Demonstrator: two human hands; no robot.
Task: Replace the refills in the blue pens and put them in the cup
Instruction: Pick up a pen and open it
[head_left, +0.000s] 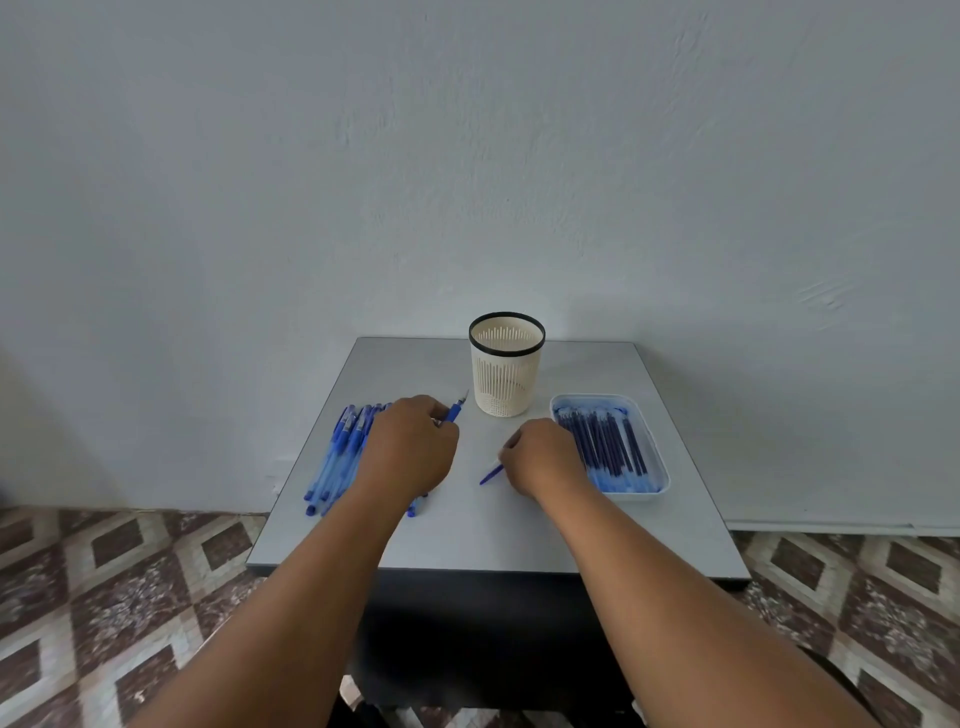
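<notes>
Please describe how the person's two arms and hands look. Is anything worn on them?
Both forearms are bare up to the frame edge: no sleeves show. The left hand and the right hand wear no gloves. No watch, bracelet or ring shows on the visible sides. No markings can be made out.

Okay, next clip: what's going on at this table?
A person is working through blue pens at a small table. The left hand holds a pen with its tip pointing at the cup; the right hand holds a thin blue piece, probably a refill. A pile of pens lies on the left, and a tray of refills sits on the right. No pens show in the cup.
</notes>
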